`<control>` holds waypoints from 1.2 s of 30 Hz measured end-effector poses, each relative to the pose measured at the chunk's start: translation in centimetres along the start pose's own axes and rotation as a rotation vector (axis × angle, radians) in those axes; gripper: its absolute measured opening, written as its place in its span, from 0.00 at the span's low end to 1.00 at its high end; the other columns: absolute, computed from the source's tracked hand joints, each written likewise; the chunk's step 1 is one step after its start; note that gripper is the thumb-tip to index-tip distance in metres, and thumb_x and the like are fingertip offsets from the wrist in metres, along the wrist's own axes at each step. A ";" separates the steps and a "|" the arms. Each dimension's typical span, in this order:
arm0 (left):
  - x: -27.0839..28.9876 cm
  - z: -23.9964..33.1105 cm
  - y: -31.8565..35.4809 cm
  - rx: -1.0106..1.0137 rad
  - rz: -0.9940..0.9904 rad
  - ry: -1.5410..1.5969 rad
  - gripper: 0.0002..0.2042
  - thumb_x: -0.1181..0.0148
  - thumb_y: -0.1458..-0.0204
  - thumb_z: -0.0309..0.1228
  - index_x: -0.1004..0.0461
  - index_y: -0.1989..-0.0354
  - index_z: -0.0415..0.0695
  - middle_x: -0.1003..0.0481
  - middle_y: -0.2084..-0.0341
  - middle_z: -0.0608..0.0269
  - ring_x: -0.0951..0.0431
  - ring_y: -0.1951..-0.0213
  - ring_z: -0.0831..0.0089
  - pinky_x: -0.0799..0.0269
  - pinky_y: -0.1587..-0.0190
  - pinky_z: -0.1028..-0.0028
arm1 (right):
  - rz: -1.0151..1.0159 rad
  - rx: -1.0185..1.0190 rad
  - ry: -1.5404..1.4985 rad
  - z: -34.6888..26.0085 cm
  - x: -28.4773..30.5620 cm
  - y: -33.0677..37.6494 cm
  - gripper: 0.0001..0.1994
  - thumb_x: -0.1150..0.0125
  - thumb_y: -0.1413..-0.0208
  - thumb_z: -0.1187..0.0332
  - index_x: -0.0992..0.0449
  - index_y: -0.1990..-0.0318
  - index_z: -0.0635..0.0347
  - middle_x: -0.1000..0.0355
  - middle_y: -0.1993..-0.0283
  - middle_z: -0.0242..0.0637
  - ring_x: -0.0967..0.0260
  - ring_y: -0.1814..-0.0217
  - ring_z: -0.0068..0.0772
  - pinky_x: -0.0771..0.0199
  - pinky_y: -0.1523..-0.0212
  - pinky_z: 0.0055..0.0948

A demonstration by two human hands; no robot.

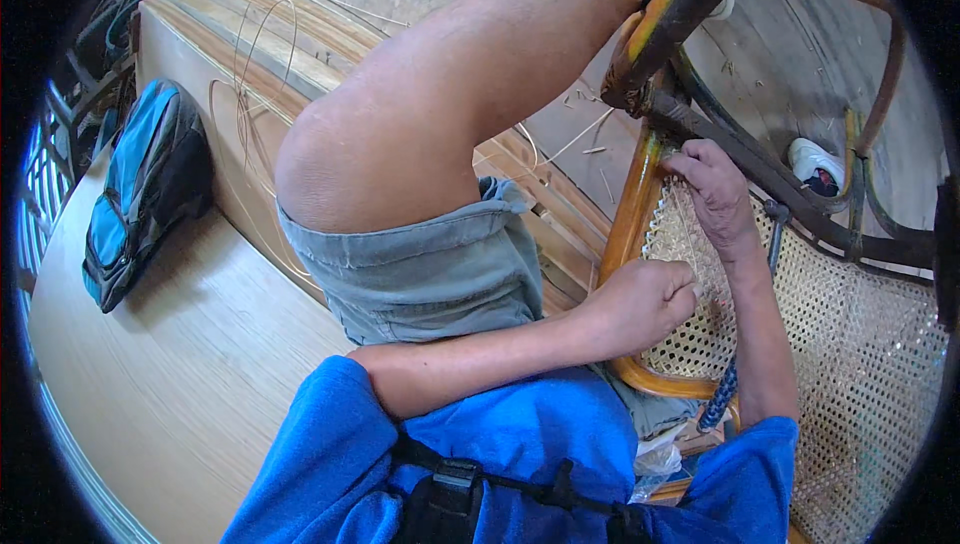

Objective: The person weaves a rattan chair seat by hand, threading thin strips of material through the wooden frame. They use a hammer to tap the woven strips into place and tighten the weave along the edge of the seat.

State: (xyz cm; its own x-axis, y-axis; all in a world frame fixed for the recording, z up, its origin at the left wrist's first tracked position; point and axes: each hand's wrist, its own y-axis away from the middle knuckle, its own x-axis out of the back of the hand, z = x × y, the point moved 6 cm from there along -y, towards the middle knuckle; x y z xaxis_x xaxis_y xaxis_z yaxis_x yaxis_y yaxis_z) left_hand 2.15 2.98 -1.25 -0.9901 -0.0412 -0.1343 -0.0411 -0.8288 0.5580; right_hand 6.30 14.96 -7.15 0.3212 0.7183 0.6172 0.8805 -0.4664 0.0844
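Head view: a woven cane panel (685, 349) in an orange-brown chair frame (625, 234) lies before you, right of your raised, bare knee (330, 159). Your left hand (645, 309) is closed in a fist over the panel, between its left and right edges; whether it grips a strand, you cannot tell. Your right hand (715, 194), apart from the left, is bent with curled fingers at the panel's far left corner; its hold is hidden. A larger woven panel (865, 364) spreads to the right. At left, a blue and black backpack (150, 194) rests toward the far end of a pale wood-grained surface (200, 374).
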 end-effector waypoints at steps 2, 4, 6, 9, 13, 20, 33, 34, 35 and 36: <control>-0.1 -0.1 -0.1 -0.005 0.002 -0.006 0.14 0.52 0.45 0.33 0.37 0.78 0.36 0.41 0.87 0.53 0.40 0.82 0.72 0.40 0.76 0.65 | -0.008 0.014 0.016 -0.1 0.0 0.0 0.12 0.46 0.57 0.79 0.24 0.63 0.57 0.31 0.64 0.41 0.30 0.61 0.40 0.29 0.61 0.28; 0.0 0.1 -0.1 -0.004 0.003 -0.009 0.14 0.52 0.45 0.33 0.37 0.78 0.36 0.40 0.87 0.52 0.40 0.82 0.71 0.39 0.76 0.65 | -0.007 0.048 0.072 -0.3 0.1 0.1 0.12 0.46 0.57 0.78 0.24 0.62 0.57 0.31 0.63 0.41 0.30 0.60 0.41 0.29 0.61 0.29; 0.1 0.4 -0.2 0.000 0.002 -0.023 0.13 0.52 0.45 0.33 0.36 0.77 0.36 0.40 0.87 0.51 0.40 0.82 0.70 0.39 0.76 0.64 | -0.009 0.072 0.102 -0.3 0.1 0.1 0.12 0.45 0.57 0.77 0.25 0.62 0.57 0.31 0.63 0.41 0.30 0.59 0.42 0.28 0.60 0.30; 0.1 1.1 -0.5 0.003 0.008 -0.025 0.13 0.52 0.45 0.33 0.36 0.77 0.36 0.39 0.87 0.50 0.39 0.82 0.68 0.39 0.76 0.64 | -0.021 0.097 0.126 -0.2 0.2 0.2 0.13 0.45 0.57 0.77 0.26 0.60 0.57 0.31 0.62 0.41 0.30 0.58 0.42 0.28 0.60 0.31; 0.1 1.4 -0.7 -0.003 0.029 -0.009 0.13 0.52 0.45 0.33 0.35 0.77 0.36 0.38 0.87 0.48 0.38 0.83 0.67 0.39 0.76 0.63 | -0.060 0.125 0.166 -0.2 0.2 0.2 0.14 0.45 0.57 0.76 0.27 0.59 0.57 0.31 0.61 0.41 0.30 0.57 0.42 0.28 0.59 0.32; 0.1 1.3 -0.7 -0.028 0.028 -0.042 0.12 0.51 0.46 0.33 0.34 0.76 0.36 0.33 0.83 0.42 0.30 0.78 0.49 0.36 0.74 0.58 | -0.173 0.041 0.227 -1.6 0.6 -0.9 0.12 0.48 0.54 0.76 0.26 0.60 0.57 0.31 0.61 0.42 0.30 0.60 0.43 0.29 0.61 0.31; -0.9 -1.6 -0.5 -0.020 0.025 -0.032 0.13 0.52 0.50 0.33 0.30 0.78 0.35 0.29 0.77 0.39 0.27 0.70 0.43 0.33 0.64 0.54 | -0.152 -0.906 -0.283 0.7 0.1 -0.9 0.04 0.41 0.52 0.72 0.26 0.71 0.63 0.32 0.82 0.31 0.34 0.82 0.22 0.35 0.82 0.22; -1.0 -1.8 -0.5 -0.016 0.026 -0.030 0.13 0.52 0.50 0.33 0.30 0.78 0.35 0.29 0.77 0.40 0.27 0.70 0.44 0.32 0.64 0.54 | -0.146 -0.983 -0.335 0.6 0.1 -0.4 0.04 0.42 0.51 0.72 0.27 0.72 0.62 0.32 0.82 0.30 0.35 0.83 0.20 0.37 0.84 0.21; -1.1 -1.9 -0.5 -0.013 0.018 -0.013 0.13 0.52 0.51 0.33 0.30 0.78 0.35 0.29 0.77 0.39 0.27 0.70 0.44 0.32 0.64 0.54 | -0.138 -1.059 -0.387 0.4 0.1 0.0 0.04 0.42 0.49 0.71 0.27 0.73 0.61 0.33 0.81 0.28 0.36 0.84 0.17 0.39 0.86 0.19; -1.3 -2.1 -0.6 -0.012 0.008 0.000 0.13 0.52 0.51 0.33 0.30 0.78 0.35 0.29 0.77 0.39 0.27 0.70 0.44 0.32 0.64 0.54 | -0.118 -1.122 -0.403 0.4 0.2 0.4 0.05 0.43 0.49 0.70 0.27 0.73 0.61 0.33 0.81 0.28 0.37 0.84 0.17 0.39 0.87 0.19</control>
State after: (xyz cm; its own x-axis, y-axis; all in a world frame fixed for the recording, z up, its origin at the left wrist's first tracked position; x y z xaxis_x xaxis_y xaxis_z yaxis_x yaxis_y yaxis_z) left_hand 3.70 2.35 -3.12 -0.9904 -0.0476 -0.1300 -0.0320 -0.8349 0.5494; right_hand 6.91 15.12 -7.34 0.5209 0.8038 0.2872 0.1813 -0.4330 0.8830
